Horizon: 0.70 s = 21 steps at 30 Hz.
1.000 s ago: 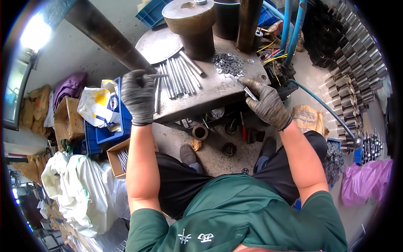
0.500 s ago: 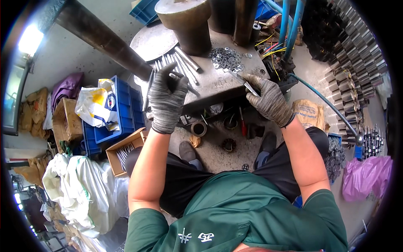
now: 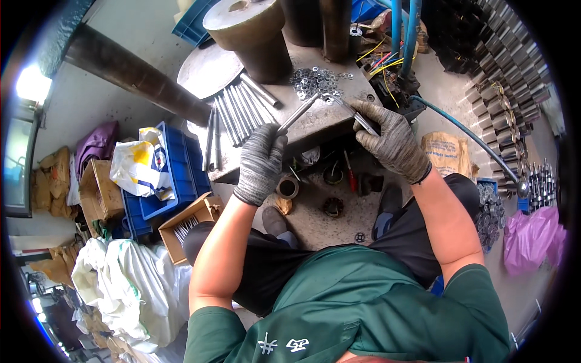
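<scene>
My left hand [image 3: 261,166], in a grey knitted glove, is closed around a slim metal rod [image 3: 300,114] that slants up and right. Opposite it, my gloved right hand [image 3: 392,140] grips silvery metal pliers [image 3: 358,116] pointing up and left. The rod's far end and the pliers' tips are close together over the front of the metal work table [image 3: 324,124]; whether they touch I cannot tell. Just beyond them lies a heap of small metal rings [image 3: 318,81]. Several similar rods [image 3: 239,112] lie side by side to the left of the heap.
A heavy flanged metal cylinder [image 3: 254,42] and thick columns stand at the back. Blue hoses [image 3: 411,36] and wires run at right, near stacked metal tubes [image 3: 502,78]. Blue crates [image 3: 181,175] and an opened carton [image 3: 187,227] are at left. A red-handled tool [image 3: 351,175] is below the table.
My left hand has come down and right from above the rods and now holds one toward the pliers. My right hand stays nearly in place. The whole view has shifted slightly.
</scene>
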### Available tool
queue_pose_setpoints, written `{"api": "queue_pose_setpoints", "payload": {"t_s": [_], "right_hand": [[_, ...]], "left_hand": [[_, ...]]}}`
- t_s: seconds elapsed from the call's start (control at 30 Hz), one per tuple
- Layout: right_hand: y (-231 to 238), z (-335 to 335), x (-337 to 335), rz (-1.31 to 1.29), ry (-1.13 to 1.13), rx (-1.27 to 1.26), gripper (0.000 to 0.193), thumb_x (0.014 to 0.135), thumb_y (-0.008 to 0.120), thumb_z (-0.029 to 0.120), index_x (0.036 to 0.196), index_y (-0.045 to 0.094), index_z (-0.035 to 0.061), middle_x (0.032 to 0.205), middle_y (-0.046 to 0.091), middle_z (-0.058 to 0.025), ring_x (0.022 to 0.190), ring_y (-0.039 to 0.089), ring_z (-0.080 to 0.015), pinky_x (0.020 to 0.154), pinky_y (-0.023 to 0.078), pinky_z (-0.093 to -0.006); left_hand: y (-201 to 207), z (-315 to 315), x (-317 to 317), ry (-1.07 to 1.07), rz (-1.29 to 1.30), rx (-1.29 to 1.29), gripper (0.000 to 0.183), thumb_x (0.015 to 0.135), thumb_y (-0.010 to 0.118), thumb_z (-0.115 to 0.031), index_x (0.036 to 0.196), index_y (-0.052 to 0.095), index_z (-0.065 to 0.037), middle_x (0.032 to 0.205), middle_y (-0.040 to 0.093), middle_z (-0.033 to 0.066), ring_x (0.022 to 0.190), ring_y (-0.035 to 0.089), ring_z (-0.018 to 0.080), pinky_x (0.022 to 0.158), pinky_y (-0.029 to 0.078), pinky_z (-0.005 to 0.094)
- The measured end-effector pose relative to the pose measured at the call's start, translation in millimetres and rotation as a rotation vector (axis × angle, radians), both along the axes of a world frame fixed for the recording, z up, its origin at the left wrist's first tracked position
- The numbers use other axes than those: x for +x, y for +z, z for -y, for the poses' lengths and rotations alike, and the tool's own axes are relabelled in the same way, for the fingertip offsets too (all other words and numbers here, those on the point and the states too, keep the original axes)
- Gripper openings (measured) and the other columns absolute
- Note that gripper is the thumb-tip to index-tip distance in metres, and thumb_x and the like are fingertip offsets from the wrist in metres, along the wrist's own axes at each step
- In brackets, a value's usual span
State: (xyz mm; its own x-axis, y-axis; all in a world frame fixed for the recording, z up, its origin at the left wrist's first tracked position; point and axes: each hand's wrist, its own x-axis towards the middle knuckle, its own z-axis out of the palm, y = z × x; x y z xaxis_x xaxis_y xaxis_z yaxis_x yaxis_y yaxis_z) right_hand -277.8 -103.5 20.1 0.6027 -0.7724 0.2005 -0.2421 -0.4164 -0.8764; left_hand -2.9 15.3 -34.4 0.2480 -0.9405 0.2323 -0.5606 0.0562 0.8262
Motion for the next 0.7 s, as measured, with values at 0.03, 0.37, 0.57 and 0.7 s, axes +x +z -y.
{"api": "queue_pose_setpoints", "payload": {"t_s": [0.03, 0.37, 0.57, 0.7], "right_hand": [[1.9, -0.9, -0.5, 0.003, -0.005, 0.000, 0.048, 0.085, 0.067, 0.005, 0.133, 0.065, 0.0005, 0.115, 0.072, -0.0199, 0.103, 0.072, -0.0280, 0.094, 0.054, -0.0364], [23.5, -5.0, -10.6, -0.135, 0.090, 0.043, 0.051, 0.085, 0.066, 0.002, 0.136, 0.065, 0.0022, 0.115, 0.074, -0.0175, 0.106, 0.070, -0.0177, 0.094, 0.054, -0.0328], [21.6, -0.9, -20.2, -0.174, 0.201, 0.036, 0.049, 0.085, 0.068, 0.002, 0.134, 0.066, 0.0018, 0.116, 0.075, -0.0146, 0.106, 0.070, -0.0168, 0.095, 0.054, -0.0310], [23.8, -6.4, -18.6, -0.199, 0.288, 0.036, 0.052, 0.084, 0.071, 0.004, 0.135, 0.065, 0.0019, 0.119, 0.074, -0.0154, 0.107, 0.071, -0.0172, 0.094, 0.055, -0.0310]], "left_hand": [[0.3, -0.9, -0.4, 0.015, -0.022, 0.030, 0.016, 0.102, 0.060, -0.005, 0.117, 0.065, 0.000, 0.096, 0.068, 0.0066, 0.088, 0.063, 0.0128, 0.083, 0.052, 0.0289], [25.6, -9.3, -3.0, 0.020, 0.166, -0.077, 0.023, 0.092, 0.070, 0.000, 0.114, 0.069, -0.004, 0.097, 0.070, 0.0098, 0.086, 0.066, 0.0168, 0.080, 0.054, 0.0306], [37.8, -17.1, -12.1, -0.102, -0.154, -0.024, 0.028, 0.096, 0.069, -0.005, 0.124, 0.069, -0.004, 0.101, 0.071, 0.0091, 0.093, 0.070, 0.0171, 0.084, 0.056, 0.0311], [36.1, -22.9, -18.8, -0.221, -0.410, 0.135, 0.028, 0.101, 0.061, -0.005, 0.128, 0.068, -0.002, 0.104, 0.071, 0.0070, 0.095, 0.067, 0.0139, 0.089, 0.054, 0.0299]]}}
